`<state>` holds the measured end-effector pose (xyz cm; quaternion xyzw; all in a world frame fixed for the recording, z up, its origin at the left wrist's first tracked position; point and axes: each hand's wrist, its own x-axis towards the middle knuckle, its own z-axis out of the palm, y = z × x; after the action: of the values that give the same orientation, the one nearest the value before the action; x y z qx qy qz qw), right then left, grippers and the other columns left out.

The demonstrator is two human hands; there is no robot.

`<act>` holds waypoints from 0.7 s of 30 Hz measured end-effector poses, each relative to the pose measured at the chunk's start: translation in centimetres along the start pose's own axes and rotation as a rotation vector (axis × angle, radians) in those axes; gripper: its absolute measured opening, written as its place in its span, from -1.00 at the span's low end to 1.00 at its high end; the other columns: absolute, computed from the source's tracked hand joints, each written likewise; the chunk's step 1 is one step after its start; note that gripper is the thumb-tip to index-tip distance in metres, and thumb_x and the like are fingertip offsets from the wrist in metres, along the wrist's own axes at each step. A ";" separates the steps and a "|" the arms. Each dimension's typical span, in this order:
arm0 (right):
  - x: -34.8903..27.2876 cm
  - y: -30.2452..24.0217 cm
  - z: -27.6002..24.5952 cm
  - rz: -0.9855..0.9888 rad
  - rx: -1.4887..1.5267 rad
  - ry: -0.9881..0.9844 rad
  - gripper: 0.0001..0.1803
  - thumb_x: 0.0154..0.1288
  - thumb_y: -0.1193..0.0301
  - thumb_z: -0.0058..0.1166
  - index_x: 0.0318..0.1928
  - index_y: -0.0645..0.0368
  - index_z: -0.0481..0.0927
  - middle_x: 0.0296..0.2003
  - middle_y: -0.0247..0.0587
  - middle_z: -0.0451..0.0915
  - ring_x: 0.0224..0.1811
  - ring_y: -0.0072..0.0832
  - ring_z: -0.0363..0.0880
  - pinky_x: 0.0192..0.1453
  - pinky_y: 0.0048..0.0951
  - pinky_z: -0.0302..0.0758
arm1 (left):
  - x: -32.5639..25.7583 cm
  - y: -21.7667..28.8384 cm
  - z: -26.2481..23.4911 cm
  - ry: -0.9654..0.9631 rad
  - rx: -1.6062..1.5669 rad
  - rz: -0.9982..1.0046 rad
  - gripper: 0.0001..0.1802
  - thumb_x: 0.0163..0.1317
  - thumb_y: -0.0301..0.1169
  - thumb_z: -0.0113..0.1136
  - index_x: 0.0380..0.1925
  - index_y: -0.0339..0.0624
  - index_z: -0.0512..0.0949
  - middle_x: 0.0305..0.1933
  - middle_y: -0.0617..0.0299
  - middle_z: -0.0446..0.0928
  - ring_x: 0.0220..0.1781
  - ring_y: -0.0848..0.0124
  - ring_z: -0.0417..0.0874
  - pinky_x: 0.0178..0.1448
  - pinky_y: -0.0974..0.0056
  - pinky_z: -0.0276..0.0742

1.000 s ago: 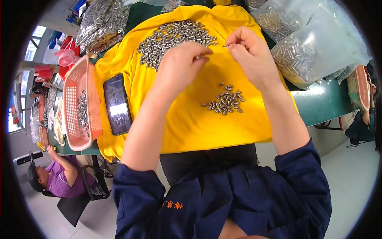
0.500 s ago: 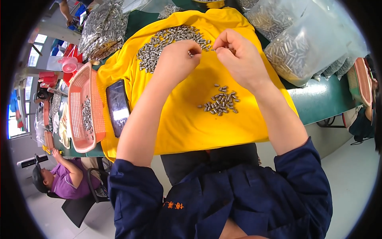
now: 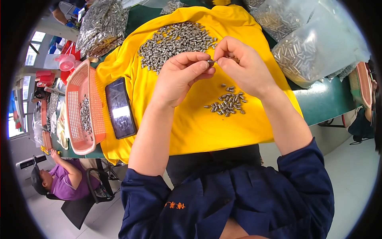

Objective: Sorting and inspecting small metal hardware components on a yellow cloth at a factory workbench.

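2 hands (image 3: 215, 69) pinch 1 metal piece (image 3: 210, 62) — yellow cloth (image 3: 199, 123).

- The cloth (image 3: 191, 131) lies spread on the bench (image 3: 322, 103).
- A big heap of metal pins (image 3: 175, 42) sits on the cloth's far part.
- A small heap of pins (image 3: 227, 102) lies on the cloth, nearer the person.
- The phone (image 3: 120, 107) rests on the cloth's left edge.
- The basket (image 3: 81, 109) stands left of the cloth.
- Bags of pins (image 3: 314, 44) lie right of the cloth.
- Both hands (image 3: 181, 77) meet above the cloth, between the two heaps.
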<state>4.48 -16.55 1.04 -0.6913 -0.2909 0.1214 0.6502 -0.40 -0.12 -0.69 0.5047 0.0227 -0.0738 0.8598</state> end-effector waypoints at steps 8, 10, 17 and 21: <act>-0.3 -0.4 0.2 -0.143 -0.341 -0.016 -0.93 -0.04 0.50 -0.12 -0.46 0.21 0.36 -0.70 -0.20 0.36 -0.66 -0.47 0.33 -0.57 -0.48 0.26 | 0.0 -0.1 0.0 0.016 0.247 0.084 -0.85 0.01 -0.58 0.14 -0.36 -0.34 0.51 -0.37 0.19 0.54 -0.34 0.46 0.57 -0.19 0.45 0.49; -0.4 -0.4 0.5 -0.166 -0.414 -0.008 -0.93 -0.04 0.50 -0.13 -0.47 0.21 0.36 -0.69 -0.17 0.36 -0.66 -0.43 0.34 -0.57 -0.46 0.26 | 0.0 0.0 0.4 0.042 0.318 0.107 -0.87 0.00 -0.59 0.15 -0.38 -0.34 0.51 -0.40 0.20 0.54 -0.35 0.48 0.56 -0.20 0.46 0.49; 0.0 1.2 0.5 0.008 -0.099 0.031 -0.94 0.02 0.48 -0.13 -0.45 0.19 0.38 -0.69 -0.39 0.32 -0.65 -0.67 0.24 -0.59 -0.59 0.19 | 0.2 -0.2 0.2 0.134 0.558 0.207 -0.88 -0.03 -0.57 0.15 -0.42 -0.29 0.52 -0.45 0.30 0.53 -0.42 0.60 0.52 -0.29 0.53 0.44; 0.2 0.8 -0.3 0.126 0.083 0.096 -0.95 0.05 0.48 -0.13 -0.45 0.19 0.38 -0.66 -0.47 0.30 -0.63 -0.78 0.18 -0.60 -0.66 0.15 | 0.7 -0.5 -1.2 0.247 0.596 0.177 -0.87 0.00 -0.56 0.11 -0.39 -0.27 0.52 -0.46 0.33 0.51 -0.46 0.63 0.47 -0.31 0.55 0.40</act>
<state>4.98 -16.69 0.30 -0.6858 -0.2101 0.1407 0.6824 0.23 0.61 -1.75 0.7392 0.0602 0.0595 0.6682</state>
